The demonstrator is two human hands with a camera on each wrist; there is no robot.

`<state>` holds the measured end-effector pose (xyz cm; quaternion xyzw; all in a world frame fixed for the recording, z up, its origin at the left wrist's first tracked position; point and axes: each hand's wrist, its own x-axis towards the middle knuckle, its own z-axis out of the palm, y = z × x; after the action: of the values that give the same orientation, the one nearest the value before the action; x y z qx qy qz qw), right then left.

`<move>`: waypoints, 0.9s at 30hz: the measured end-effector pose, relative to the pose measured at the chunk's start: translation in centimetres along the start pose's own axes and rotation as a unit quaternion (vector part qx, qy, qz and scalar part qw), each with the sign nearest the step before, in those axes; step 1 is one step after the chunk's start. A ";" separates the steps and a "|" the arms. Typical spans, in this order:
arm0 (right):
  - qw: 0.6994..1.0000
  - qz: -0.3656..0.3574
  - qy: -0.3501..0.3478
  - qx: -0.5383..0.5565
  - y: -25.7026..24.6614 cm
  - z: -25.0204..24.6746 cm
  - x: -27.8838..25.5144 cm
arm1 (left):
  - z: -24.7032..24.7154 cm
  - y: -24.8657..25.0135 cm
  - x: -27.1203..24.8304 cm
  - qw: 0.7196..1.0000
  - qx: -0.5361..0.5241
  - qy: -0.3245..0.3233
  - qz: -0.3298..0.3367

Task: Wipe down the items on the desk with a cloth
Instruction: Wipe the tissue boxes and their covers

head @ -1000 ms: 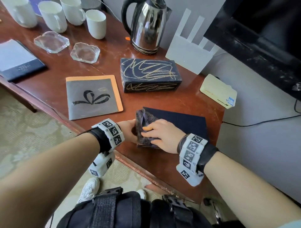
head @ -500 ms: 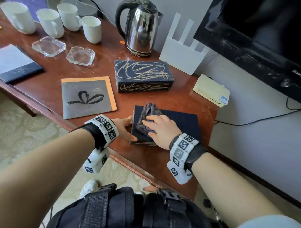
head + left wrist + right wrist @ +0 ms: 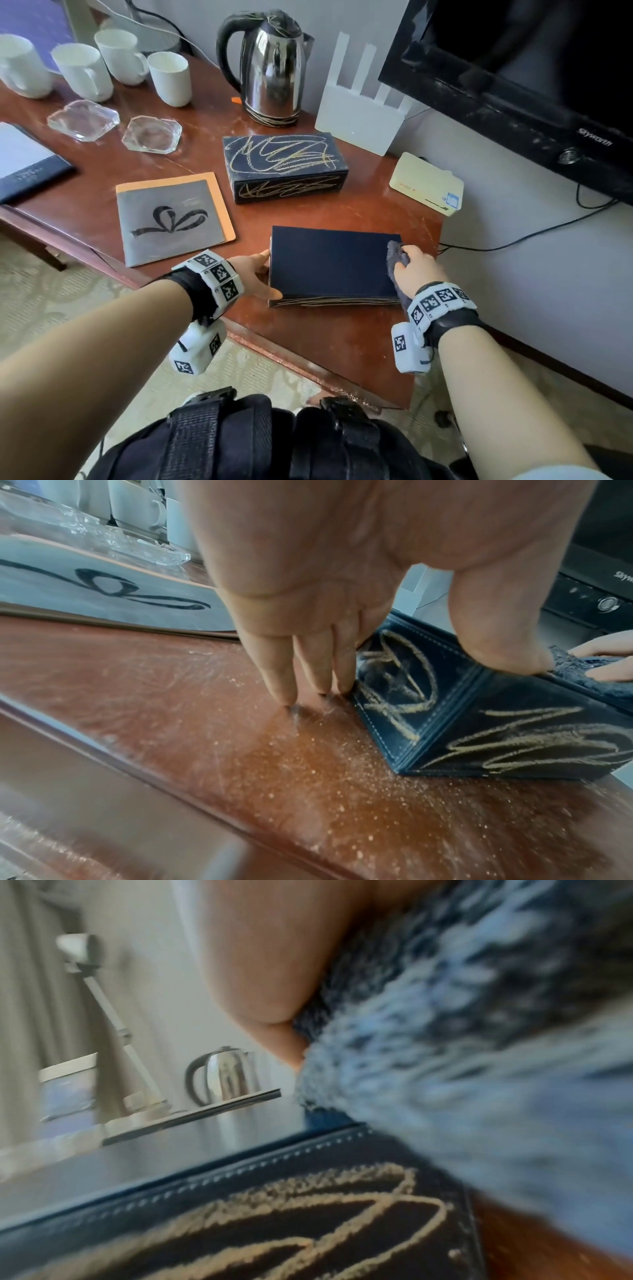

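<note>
A dark blue box (image 3: 332, 263) with gold scribbles on its sides lies near the front of the wooden desk (image 3: 342, 342). My left hand (image 3: 265, 274) steadies its left end. In the left wrist view the straight fingers (image 3: 308, 664) stand against the end of the box (image 3: 496, 723), and the thumb rests on its top edge. My right hand (image 3: 416, 270) grips a fuzzy grey-blue cloth (image 3: 394, 253) at the box's right end. There the cloth (image 3: 479, 1069) hangs over the top edge and down the side of the box (image 3: 240, 1218).
Behind stand a second scribbled box (image 3: 286, 168), a grey booklet (image 3: 171, 219), a steel kettle (image 3: 270, 65), white mugs (image 3: 169, 78), glass dishes (image 3: 152, 135), a white router (image 3: 359, 123) and a cream device (image 3: 426, 183). A television (image 3: 531, 68) hangs at the right. Gold dust (image 3: 342, 764) speckles the desk.
My right hand has swept the cloth across the box's top from the left end to the right end. My left hand has stayed at the left end.
</note>
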<state>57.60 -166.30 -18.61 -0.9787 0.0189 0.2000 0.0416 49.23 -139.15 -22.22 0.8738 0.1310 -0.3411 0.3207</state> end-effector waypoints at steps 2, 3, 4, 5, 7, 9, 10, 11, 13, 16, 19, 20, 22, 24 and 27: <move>0.998 0.027 -0.018 0.047 0.5 0.1 0.4 | 0.1 0.1 0.0 1.000 -0.010 0.005 -0.001; 0.998 0.027 -0.020 0.058 0.7 0.1 0.5 | 0.1 0.2 0.0 1.000 -0.015 0.007 -0.004; 0.997 0.026 -0.018 0.068 0.9 0.1 0.6 | 0.1 0.4 -0.1 1.000 -0.022 0.010 -0.008; 0.997 0.021 -0.014 0.069 1.0 0.2 0.5 | 0.0 0.5 -0.1 0.999 -0.030 0.014 -0.013; 0.997 0.001 0.001 0.074 1.3 0.3 0.2 | -0.2 1.0 -0.2 0.997 -0.061 0.033 -0.020; 0.993 -0.010 0.015 0.120 1.6 0.4 -0.1 | -0.4 1.4 0.2 0.994 -0.084 0.068 -0.025; 0.989 -0.011 0.016 0.148 1.8 0.4 -0.1 | -0.4 1.6 0.6 0.992 -0.089 0.083 -0.028; 0.986 -0.011 0.014 0.167 1.9 0.4 0.0 | -0.5 1.7 0.9 0.991 -0.093 0.095 -0.033; 0.983 -0.016 0.004 0.182 2.3 0.4 0.4 | -0.5 2.0 1.5 0.986 -0.114 0.112 -0.049; 0.984 -0.035 -0.008 0.175 2.9 0.3 0.9 | -0.6 2.7 1.9 0.969 -0.201 0.125 -0.065; 0.981 -0.048 -0.006 0.190 3.4 0.6 1.2 | -0.3 3.0 1.8 0.950 -0.277 0.134 -0.051; 0.978 -0.053 -0.001 0.202 3.6 0.7 1.2 | -0.3 3.2 1.6 0.944 -0.296 0.140 -0.047; 0.967 -0.071 0.013 0.244 4.1 0.8 1.0 | -0.4 3.6 1.0 0.929 -0.335 0.156 -0.038; 0.951 -0.095 0.031 0.294 4.4 0.5 0.6 | -0.8 3.8 0.2 0.908 -0.385 0.165 -0.018; 0.930 -0.108 0.046 0.348 4.6 0.0 -0.2 | -1.3 4.3 -1.5 0.884 -0.421 0.201 0.022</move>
<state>57.15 -170.90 -18.88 -0.9070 -0.0168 0.1295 0.4003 50.72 -141.58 -18.47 0.7091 0.3045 -0.0638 0.6327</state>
